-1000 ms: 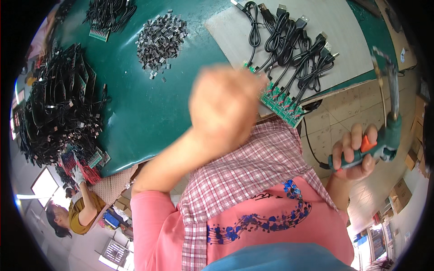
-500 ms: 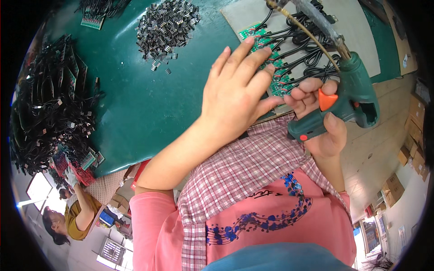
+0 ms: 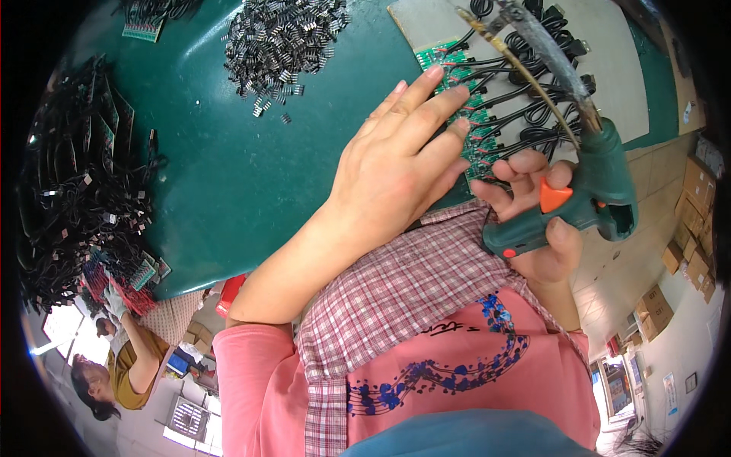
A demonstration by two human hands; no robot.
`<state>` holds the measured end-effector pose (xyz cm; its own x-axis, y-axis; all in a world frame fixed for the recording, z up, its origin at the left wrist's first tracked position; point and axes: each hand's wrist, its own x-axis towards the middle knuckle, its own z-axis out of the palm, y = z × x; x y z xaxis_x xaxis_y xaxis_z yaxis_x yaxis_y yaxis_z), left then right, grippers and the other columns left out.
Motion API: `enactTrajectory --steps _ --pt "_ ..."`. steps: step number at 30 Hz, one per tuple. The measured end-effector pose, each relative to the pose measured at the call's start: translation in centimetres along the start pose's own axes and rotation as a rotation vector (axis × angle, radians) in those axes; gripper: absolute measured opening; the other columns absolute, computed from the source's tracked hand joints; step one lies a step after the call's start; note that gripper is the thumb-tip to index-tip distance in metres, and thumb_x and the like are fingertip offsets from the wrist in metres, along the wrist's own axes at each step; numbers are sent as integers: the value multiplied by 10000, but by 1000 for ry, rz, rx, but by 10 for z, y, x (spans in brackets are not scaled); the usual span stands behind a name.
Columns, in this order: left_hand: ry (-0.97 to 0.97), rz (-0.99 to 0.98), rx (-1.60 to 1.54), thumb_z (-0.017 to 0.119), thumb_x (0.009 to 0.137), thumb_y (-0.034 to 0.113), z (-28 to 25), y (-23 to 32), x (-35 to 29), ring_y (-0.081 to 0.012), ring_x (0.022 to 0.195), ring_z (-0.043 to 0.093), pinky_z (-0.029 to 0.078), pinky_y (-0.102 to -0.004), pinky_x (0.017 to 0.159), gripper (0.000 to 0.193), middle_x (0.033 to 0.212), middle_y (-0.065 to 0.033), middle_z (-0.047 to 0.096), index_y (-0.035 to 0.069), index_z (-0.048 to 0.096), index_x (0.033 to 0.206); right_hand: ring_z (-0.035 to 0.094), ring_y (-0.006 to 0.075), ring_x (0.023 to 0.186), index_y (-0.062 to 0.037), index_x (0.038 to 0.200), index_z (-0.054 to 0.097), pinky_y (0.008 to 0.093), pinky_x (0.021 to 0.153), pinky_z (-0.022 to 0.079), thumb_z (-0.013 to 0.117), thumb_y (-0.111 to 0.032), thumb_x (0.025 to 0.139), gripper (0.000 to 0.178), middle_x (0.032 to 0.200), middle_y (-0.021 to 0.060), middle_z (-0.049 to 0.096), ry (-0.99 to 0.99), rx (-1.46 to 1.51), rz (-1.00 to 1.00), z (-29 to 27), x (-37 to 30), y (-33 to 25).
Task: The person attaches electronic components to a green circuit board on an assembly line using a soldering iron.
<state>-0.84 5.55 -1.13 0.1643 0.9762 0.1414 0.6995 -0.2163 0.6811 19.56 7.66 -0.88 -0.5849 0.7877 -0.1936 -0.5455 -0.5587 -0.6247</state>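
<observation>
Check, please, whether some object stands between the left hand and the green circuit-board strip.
Nothing visible does. The left hand has its fingertips at the edge of the green circuit-board strip, though contact is unclear. The soldering gun in the right hand is on the other side, its nozzle overlapping black USB cables in view.

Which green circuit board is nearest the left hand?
The green circuit board at the left edge of the grey sheet, by the left hand; the other boards lie farther left, at the picture's top and in the black cable heap.
</observation>
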Motion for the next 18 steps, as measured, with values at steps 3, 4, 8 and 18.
enactTrajectory --steps 3,4,8,18 --pt "32 -21 -2 737 720 150 1 5 -4 -365 1263 438 401 -470 1003 369 1255 -136 540 40 633 1057 543 296 1124 -134 1156 456 485 898 499 649 -233 825 396 1218 180 475 51 41 -14 7 -2 -3" --pt "69 -21 -22 738 720 153 1 5 -7 -369 1260 439 405 -460 997 371 1246 -140 541 35 634 1056 588 281 991 -132 1168 443 453 805 536 645 -232 829 407 1144 184 498 44 35 -1 4 -9 -7" --pt "381 -62 303 706 759 103 -37 -22 -34 -318 1051 549 449 -402 872 281 1102 -128 593 36 642 1025 594 204 619 -104 1189 408 343 586 551 642 -214 834 440 864 151 554 147 -164 22 9 -27 -17" --pt "367 -379 511 668 804 37 -62 -58 -48 -228 782 595 470 -323 726 123 852 -94 610 14 647 924 562 188 614 -49 1171 414 323 562 501 644 -171 811 443 863 159 556 145 -207 -20 2 -20 -11"
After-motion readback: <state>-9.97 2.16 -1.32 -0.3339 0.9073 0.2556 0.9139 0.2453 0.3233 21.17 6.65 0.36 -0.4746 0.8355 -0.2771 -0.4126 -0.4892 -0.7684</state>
